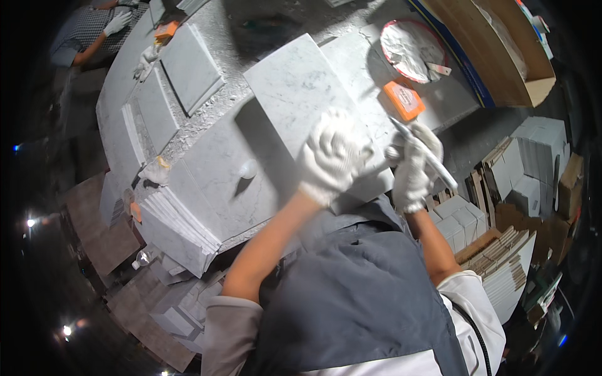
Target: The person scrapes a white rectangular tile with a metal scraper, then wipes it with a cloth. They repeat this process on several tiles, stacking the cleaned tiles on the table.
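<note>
My left hand (332, 153), in a white knitted glove, is over the near part of a grey-veined white marble tile (301, 78). Its fingers look curled in, and whatever they may hold is hidden. To its right, my gloved right hand (417, 166) is closed round a slim, pale, pen-like tool (433, 156). The tool slants, its narrow tip pointing up and left toward the far side. Just beyond that tip sits an orange block (404, 99) with a pale label. Farther back stands a red-rimmed round tub (411, 50) of white paste, with a small scraper (438, 68) on its edge.
More marble tiles (191, 69) and a tile stack (179, 229) lie on the left. A small white round piece (248, 169) rests on a slab. An open cardboard box (501, 50) stands far right; white boxes (539, 150) are below it. Another person's gloved hand (118, 23) shows far left.
</note>
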### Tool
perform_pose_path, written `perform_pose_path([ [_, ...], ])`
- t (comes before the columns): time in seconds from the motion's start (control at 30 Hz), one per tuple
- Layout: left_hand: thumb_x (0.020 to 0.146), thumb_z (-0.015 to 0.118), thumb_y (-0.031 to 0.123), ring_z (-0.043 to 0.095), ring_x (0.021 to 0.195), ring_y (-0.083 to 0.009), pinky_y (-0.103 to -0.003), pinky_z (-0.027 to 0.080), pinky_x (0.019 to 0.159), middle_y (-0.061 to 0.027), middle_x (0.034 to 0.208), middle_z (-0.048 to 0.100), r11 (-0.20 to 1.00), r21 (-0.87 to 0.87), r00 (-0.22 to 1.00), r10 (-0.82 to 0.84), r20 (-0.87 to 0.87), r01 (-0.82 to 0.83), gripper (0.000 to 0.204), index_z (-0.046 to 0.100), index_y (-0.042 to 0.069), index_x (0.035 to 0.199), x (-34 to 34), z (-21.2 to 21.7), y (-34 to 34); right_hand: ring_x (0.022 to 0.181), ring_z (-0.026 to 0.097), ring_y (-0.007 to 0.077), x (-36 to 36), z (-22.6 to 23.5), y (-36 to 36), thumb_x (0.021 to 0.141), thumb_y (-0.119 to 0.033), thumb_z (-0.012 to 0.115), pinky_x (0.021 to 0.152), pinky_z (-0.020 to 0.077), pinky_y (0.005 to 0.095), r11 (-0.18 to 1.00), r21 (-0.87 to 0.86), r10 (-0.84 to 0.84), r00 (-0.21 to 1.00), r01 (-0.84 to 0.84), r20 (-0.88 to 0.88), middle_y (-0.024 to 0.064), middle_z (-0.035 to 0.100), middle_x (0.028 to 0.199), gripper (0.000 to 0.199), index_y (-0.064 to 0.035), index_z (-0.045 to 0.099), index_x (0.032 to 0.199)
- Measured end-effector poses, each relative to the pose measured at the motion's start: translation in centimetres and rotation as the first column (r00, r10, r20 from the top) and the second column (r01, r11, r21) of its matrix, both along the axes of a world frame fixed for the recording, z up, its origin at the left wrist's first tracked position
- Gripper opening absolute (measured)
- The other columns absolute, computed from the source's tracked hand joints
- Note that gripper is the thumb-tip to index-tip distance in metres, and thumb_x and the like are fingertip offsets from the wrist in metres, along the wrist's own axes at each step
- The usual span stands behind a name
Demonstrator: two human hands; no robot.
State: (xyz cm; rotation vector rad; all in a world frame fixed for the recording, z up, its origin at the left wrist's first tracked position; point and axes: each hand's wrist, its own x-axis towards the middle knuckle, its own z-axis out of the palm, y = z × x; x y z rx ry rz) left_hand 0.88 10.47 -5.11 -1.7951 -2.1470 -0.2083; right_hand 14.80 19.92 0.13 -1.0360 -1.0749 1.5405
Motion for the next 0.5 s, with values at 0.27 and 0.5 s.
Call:
perform_pose_path([
  [0.27, 0.105, 0.062, 0.042, 0.067, 0.103, -0.0348, -0.044, 0.055, 0.087, -0.0197, 0.114, 0.065, 0.945, 0.323, 0.591, -0.228, 0.773, -0.059, 0.043, 0.063, 0.000, 0.114, 1.6, 4.4, -3.3, 0.070, 0.067, 0.0178, 3.7, 2.8, 1.0, 0.098, -0.013, 0.065, 0.062, 0.0568, 0.0305, 0.799, -0.329, 0.452, 0.864, -0.503, -0.222, 0.0143, 0.070, 0.088, 0.030, 0.0045, 0.063, 0.121],
  [0.5, 0.098, 0.071, 0.027, 0.068, 0.102, -0.0336, -0.041, 0.055, 0.090, -0.0152, 0.117, 0.068, 0.990, 0.033, 0.340, 0.015, 0.940, -0.137, 0.034, 0.068, 0.002, 0.121, 3.4, 6.6, -4.6, 0.056, 0.064, 0.0177, 4.5, 3.6, 1.1, 0.097, -0.037, 0.073, 0.051, 0.0547, 0.0304, 0.757, -0.393, 0.559, 0.829, -0.522, -0.024, 0.0142, 0.070, 0.080, 0.046, 0.0020, 0.062, 0.120],
])
